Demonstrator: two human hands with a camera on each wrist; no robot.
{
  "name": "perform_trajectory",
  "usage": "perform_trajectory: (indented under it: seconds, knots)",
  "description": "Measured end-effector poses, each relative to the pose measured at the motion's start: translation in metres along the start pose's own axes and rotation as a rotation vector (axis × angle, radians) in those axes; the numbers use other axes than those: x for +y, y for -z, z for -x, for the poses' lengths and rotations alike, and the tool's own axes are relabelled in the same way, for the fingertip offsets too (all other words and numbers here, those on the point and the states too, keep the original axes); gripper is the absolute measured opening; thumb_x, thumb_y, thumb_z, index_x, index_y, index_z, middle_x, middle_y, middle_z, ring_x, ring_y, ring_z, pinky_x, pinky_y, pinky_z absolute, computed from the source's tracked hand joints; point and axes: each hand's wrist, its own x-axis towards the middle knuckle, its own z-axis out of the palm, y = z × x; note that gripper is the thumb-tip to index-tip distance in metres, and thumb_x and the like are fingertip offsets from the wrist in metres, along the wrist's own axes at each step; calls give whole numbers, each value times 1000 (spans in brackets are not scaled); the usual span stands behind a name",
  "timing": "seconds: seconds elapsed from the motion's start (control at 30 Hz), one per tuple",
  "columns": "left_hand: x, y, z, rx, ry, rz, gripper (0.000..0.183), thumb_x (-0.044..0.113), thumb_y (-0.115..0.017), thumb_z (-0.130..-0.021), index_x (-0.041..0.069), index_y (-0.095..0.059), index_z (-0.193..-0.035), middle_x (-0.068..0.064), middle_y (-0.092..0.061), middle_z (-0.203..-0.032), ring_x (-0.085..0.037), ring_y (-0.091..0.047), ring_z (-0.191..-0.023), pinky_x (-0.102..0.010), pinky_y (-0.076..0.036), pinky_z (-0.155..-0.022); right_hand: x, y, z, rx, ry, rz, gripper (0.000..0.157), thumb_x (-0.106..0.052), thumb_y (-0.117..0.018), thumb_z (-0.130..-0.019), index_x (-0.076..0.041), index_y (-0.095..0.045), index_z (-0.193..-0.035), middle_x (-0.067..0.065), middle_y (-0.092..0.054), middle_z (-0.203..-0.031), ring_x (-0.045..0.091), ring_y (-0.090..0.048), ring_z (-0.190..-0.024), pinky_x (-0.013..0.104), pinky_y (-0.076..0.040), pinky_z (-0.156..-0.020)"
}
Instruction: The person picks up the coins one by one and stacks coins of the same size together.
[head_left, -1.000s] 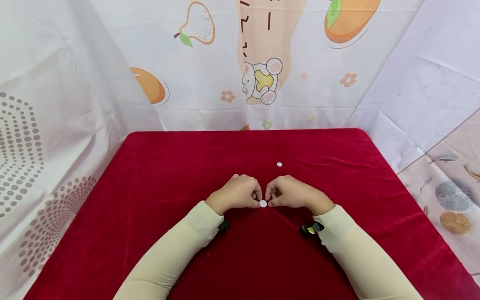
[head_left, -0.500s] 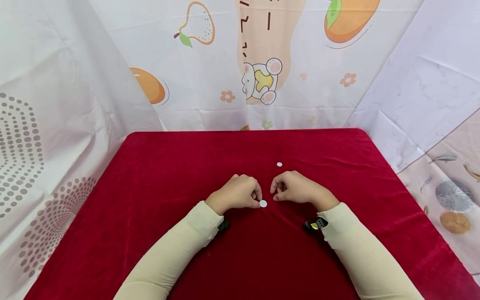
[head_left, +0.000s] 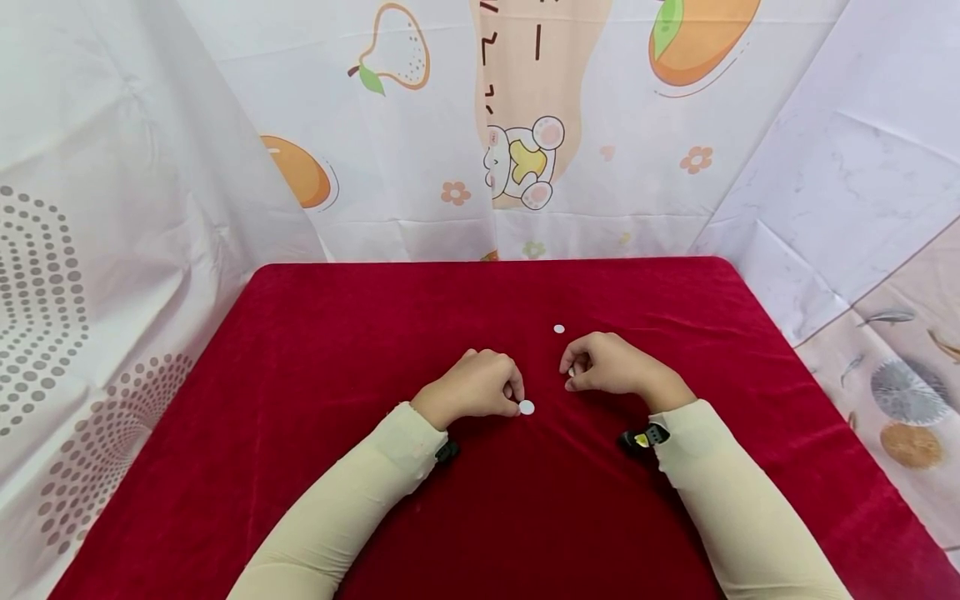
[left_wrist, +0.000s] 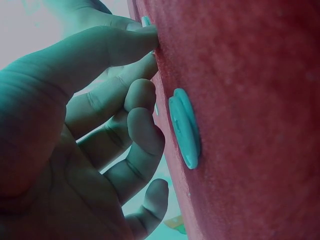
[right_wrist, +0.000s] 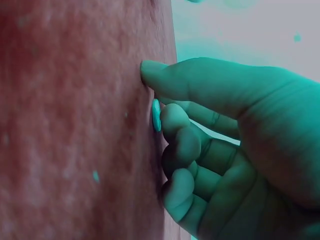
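A white disc [head_left: 527, 407] sits at the tips of my left hand [head_left: 476, 385], its thumb and index finger pinching at the near edge. In the left wrist view, two stacked discs [left_wrist: 184, 129] lie on the cloth below the palm, hidden from the head view; part of another disc [left_wrist: 145, 21] shows past the thumb tip. My right hand [head_left: 617, 364] is low over the cloth, thumb and index apart and the other fingers loosely curled. A small disc [head_left: 572, 372] shows between its thumb and fingers; in the right wrist view that disc [right_wrist: 156, 115] lies flat against the cloth.
A single white disc [head_left: 558, 329] lies farther back on the red cloth [head_left: 360, 333] that covers the table. Patterned curtains [head_left: 420, 167] hang behind and at both sides. Dark wrist cameras [head_left: 636, 440] sit under the cream sleeves.
My right hand has drawn away from the disc at my left fingertips, moving right and back, and the small disc by its fingers has come into sight. The left hand stays put.
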Motion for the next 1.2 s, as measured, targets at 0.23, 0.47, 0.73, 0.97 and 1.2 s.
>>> perform_trajectory:
  seconds: [0.23,0.47,0.73,0.97,1.2]
  knots:
    - [-1,0,0,-4,1,8,9,24,-84,-83,31,-79,-79,17,-64,-66,-3,-59,-72,-39,-41,-92,9,6,1,18,-26,-3,16,-15,-87,-82,-18,-75,-92,-1,-65,-74,15,-60,-70,31,-52,-68]
    - [-2,-1,-1,-1,4,17,10,24,-84,-83,31,-79,-79,17,-64,-66,-3,-59,-72,-38,-41,-92,16,11,3,16,-46,-9,15,-14,-86,-83,-19,-75,-92,0,-63,-72,16,-57,-68,32,-50,-67]
    - [-1,-1,0,-11,10,26,9,24,-85,-83,30,-79,-79,16,-65,-67,-4,-59,-73,-39,-40,-94,20,14,4,15,-63,-13,13,-14,-85,-83,-20,-77,-92,1,-62,-70,16,-54,-65,31,-48,-64]
    - [-1,0,0,-10,10,27,9,24,-85,-83,30,-79,-80,16,-64,-67,-4,-59,-72,-38,-40,-93,20,16,4,10,-84,-20,13,-15,-86,-83,-19,-77,-91,1,-60,-69,15,-53,-64,30,-47,-63]
    - [-1,0,0,-10,13,28,10,24,-85,-83,30,-78,-79,15,-65,-67,-4,-59,-73,-38,-39,-92,19,17,5,16,-85,10,12,-14,-86,-82,-20,-78,-89,-1,-60,-68,14,-53,-64,29,-47,-62]
